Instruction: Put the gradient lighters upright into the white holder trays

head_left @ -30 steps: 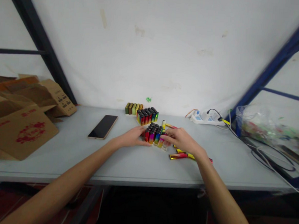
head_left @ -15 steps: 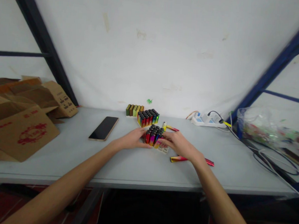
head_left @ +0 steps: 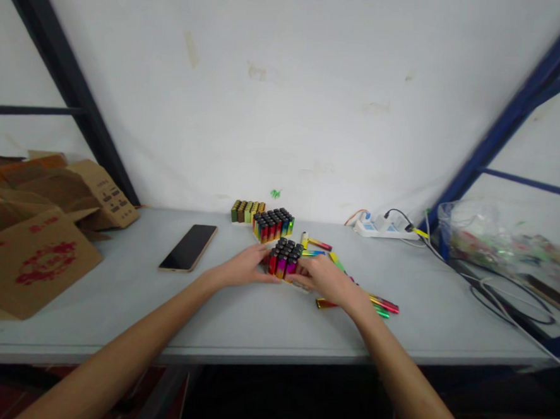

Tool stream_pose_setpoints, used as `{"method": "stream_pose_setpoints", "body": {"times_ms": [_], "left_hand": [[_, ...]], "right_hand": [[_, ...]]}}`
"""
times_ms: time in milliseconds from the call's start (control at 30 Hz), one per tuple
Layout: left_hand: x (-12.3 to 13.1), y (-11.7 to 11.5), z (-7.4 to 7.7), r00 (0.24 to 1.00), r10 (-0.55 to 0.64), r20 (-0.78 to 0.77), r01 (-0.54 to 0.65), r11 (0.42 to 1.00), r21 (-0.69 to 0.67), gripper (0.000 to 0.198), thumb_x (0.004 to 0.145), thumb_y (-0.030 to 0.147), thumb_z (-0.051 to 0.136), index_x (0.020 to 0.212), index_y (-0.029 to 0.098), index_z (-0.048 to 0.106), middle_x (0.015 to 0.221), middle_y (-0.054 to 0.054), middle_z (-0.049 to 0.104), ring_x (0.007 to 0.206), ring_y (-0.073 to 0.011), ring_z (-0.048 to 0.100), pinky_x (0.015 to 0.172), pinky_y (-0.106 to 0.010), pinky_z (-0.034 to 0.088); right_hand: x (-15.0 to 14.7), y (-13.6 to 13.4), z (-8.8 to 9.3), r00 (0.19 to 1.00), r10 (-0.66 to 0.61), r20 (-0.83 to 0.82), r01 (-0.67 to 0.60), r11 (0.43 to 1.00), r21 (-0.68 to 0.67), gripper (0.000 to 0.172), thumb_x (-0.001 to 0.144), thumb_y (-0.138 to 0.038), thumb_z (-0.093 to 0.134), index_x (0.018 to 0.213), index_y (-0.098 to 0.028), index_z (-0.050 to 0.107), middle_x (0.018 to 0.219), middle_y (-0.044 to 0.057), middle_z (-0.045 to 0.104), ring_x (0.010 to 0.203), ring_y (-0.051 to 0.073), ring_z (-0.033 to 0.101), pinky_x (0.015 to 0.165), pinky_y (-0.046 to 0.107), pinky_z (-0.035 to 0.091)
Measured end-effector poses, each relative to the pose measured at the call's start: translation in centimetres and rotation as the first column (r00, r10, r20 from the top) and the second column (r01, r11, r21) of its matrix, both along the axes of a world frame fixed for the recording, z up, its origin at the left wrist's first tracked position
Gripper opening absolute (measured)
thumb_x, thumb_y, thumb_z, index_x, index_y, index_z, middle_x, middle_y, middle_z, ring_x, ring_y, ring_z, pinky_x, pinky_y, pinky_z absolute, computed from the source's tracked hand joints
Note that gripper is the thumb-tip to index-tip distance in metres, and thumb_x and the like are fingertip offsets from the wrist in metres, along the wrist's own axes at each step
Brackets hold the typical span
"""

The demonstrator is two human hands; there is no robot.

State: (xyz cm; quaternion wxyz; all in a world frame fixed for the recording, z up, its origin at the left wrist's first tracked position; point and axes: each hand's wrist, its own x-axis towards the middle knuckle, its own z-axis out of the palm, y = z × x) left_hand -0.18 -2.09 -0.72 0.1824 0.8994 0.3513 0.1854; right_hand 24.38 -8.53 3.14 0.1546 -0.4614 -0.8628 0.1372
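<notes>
A tight block of shiny lighters (head_left: 284, 258) with black tops stands upright in a pale tray, red and purple on the near side. My left hand (head_left: 247, 265) is closed around the block's left side, thumb in front and fingers behind. At the right side, my right hand (head_left: 324, 277) has its fingers bent against the purple lighter at the end of the near row. The right fingertips are partly hidden. Several loose lighters (head_left: 384, 304) lie beside and under the right forearm, and a yellow one (head_left: 305, 239) is behind the right hand.
A full block of coloured lighters (head_left: 273, 225) and a green-gold block (head_left: 247, 211) stand near the wall. To the left are a phone (head_left: 189, 247) and open cardboard boxes (head_left: 44, 255). A power strip (head_left: 383, 228), cables and a plastic bag (head_left: 478, 231) are on the right.
More loose lighters now lie around my right hand and forearm. The right hand has closed in on the block's near right side, and purple lighters now show there. My left hand keeps its hold.
</notes>
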Motion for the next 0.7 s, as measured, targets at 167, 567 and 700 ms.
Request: {"method": "stream_pose_setpoints", "body": {"times_ms": [167,567,700], "left_hand": [[0.0,0.2,-0.2,0.999,-0.032,0.035,0.032,0.999,0.001,0.068,0.078,0.063,0.078,0.128,0.018,0.065,0.133,-0.014,0.067,0.124,-0.0342,0.061,0.111,-0.046,0.045],[0.0,0.0,0.3,0.999,-0.043,0.014,0.042,0.999,0.006,0.071,0.080,0.063,0.077,0.133,0.019,0.062,0.143,-0.012,0.063,0.130,-0.0343,0.058,0.116,-0.042,0.042],[-0.1,0.0,0.1,0.999,0.031,-0.009,-0.031,0.999,-0.017,0.075,0.076,0.067,0.078,0.128,0.015,0.063,0.134,-0.017,0.066,0.122,-0.0363,0.062,0.110,-0.046,0.047]], "right_hand": [[2.1,-0.5,2.0,0.995,0.010,-0.094,-0.013,0.999,-0.033,0.030,0.098,-0.041,0.065,0.083,-0.016,0.070,0.070,0.003,0.069,0.060,0.014,0.057,0.059,0.025,0.037],[9.8,3.6,-0.6,0.904,-0.412,0.112,0.417,0.909,-0.016,0.025,0.095,-0.036,0.066,0.095,-0.013,0.076,0.092,0.012,0.078,0.077,0.020,0.069,0.068,0.028,0.044],[9.8,4.1,-1.7,0.888,-0.434,0.155,0.454,0.880,-0.140,0.025,0.090,-0.038,0.073,0.092,-0.014,0.074,0.094,0.012,0.078,0.077,0.021,0.069,0.065,0.028,0.044]]}}
